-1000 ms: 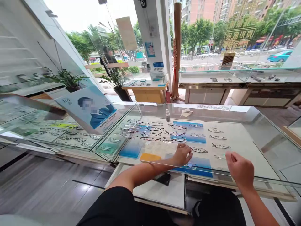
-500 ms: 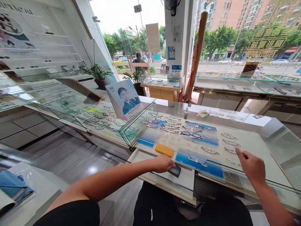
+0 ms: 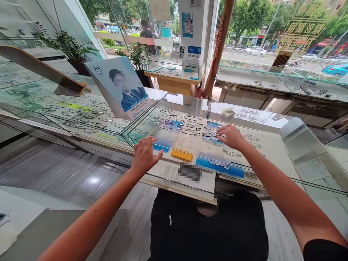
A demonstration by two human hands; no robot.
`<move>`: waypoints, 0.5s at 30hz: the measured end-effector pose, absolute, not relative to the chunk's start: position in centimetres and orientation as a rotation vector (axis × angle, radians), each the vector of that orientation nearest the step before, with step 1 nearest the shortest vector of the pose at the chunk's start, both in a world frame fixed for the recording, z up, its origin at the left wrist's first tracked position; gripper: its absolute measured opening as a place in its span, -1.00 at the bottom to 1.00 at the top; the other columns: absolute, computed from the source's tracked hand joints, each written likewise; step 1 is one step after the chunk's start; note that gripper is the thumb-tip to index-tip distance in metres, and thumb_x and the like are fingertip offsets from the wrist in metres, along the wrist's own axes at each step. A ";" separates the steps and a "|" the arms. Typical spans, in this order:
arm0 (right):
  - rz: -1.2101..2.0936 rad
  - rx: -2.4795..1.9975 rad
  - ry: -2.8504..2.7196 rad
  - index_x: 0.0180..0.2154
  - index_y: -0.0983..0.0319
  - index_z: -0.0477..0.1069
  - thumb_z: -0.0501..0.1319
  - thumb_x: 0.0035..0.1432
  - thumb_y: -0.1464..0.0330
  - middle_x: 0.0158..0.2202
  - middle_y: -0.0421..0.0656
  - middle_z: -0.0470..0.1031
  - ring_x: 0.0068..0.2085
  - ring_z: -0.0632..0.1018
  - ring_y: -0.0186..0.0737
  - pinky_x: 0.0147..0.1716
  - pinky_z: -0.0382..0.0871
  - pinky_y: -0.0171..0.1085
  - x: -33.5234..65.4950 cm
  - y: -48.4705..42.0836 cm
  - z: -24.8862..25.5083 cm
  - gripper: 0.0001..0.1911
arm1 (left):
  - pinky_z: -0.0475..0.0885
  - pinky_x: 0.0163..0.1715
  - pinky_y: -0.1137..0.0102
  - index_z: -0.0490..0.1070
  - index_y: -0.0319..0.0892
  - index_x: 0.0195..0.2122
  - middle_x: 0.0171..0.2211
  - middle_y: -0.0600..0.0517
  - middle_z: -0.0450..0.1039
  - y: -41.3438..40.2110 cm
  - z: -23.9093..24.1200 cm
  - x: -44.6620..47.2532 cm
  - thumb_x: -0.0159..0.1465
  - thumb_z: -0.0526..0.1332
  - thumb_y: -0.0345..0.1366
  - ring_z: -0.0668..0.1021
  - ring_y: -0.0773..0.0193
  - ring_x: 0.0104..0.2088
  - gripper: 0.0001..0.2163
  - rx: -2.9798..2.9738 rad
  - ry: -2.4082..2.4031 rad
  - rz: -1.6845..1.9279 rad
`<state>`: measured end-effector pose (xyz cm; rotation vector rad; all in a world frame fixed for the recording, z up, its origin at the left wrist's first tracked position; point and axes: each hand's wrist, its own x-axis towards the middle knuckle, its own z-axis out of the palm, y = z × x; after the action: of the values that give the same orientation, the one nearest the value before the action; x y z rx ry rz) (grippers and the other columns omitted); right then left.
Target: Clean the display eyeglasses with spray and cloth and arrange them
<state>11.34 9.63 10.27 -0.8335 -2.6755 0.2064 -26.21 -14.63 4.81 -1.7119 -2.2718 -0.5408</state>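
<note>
I sit at a glass display case (image 3: 272,177) with rows of eyeglasses (image 3: 187,125) on white and blue mats. My left hand (image 3: 145,154) lies open, fingers spread, on the near left edge of the glass by a blue mat (image 3: 160,146). My right hand (image 3: 231,136) reaches into the middle of the display with fingers bent and slightly apart. Its tips are at a dark-framed pair of glasses (image 3: 208,136); I see no clear grip. An orange pad (image 3: 181,155) lies between my hands. A blurred dark object (image 3: 189,171) rests on the pulled-out tray (image 3: 174,183).
A small spray bottle (image 3: 208,110) and a crumpled cloth (image 3: 227,113) sit on the far side of the case top. A standing poster (image 3: 121,88) leans at the left corner. More glass cases run left and behind, with potted plants (image 3: 67,45). A person stands outside the window (image 3: 146,30).
My left hand left the dark object on the tray and moved up onto the glass edge. My right hand moved left and forward to the dark-framed glasses. The view tilted down.
</note>
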 end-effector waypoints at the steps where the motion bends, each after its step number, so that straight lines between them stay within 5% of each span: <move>1: 0.219 -0.831 -2.719 -0.30 0.18 0.70 0.27 0.36 0.33 -0.03 -0.03 0.74 -0.05 0.53 0.04 0.03 0.32 0.02 10.8 9.8 10.2 -0.77 | 0.26 0.36 -0.06 0.34 -0.11 0.39 0.44 -0.28 0.31 -14.5 4.5 -26.4 0.37 0.20 -0.02 0.33 -0.26 0.44 -0.41 -1.675 -2.317 -0.526; 6: 0.194 -0.862 -2.824 -0.30 0.14 0.70 0.27 0.37 0.35 -0.05 -0.08 0.75 -0.03 0.50 0.05 0.02 0.29 0.02 9.4 10.0 9.7 -0.77 | 0.11 0.46 -0.19 -0.05 -0.21 0.61 0.64 -0.31 -0.19 -13.8 2.9 -26.4 0.37 0.20 0.10 -0.05 -0.30 0.61 -0.10 -1.813 -2.492 -0.281; 15: 0.381 -0.791 -2.828 0.01 0.17 0.69 0.21 0.47 0.24 0.16 -0.01 0.66 0.17 0.54 0.15 0.22 0.31 0.18 10.4 4.6 13.7 -0.69 | 0.10 0.47 -0.20 -0.17 -0.23 0.64 0.65 -0.31 -0.27 -13.9 2.7 -26.6 0.42 0.18 0.11 -0.12 -0.28 0.63 -0.07 -1.842 -2.480 -0.211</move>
<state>10.45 4.64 13.66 -0.7911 -2.8275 0.3807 -26.58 -13.93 2.70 -1.8423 -2.4796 -0.2107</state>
